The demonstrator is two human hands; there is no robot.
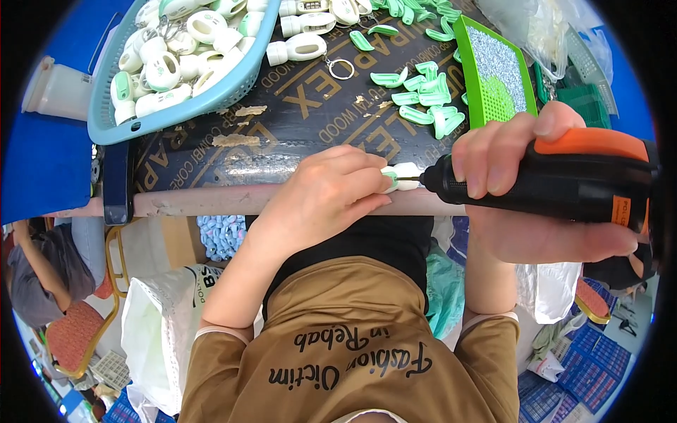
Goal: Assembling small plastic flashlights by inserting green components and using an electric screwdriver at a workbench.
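My left hand (331,187) pinches a small white-and-green plastic piece (406,169) at the near edge of the table. Wrapped round a black-and-orange electric screwdriver (557,176), my right hand (493,155) holds it level, its thin bit pointing left. The bit's tip meets the plastic piece beside my left fingertips; the exact spot of contact is too small to make out. Beyond my hands lie several loose green plastic levers (431,92). A white plastic keychain body (300,49) with a metal ring rests farther back to the left.
At the far left, a blue basket (233,96) is heaped with white-and-green keychain bodies. A bright green tray (466,74) of small silver screws (497,53) stands at the right. Behind it are clear plastic bags (525,28). A white bucket (60,90) stands left of the basket.
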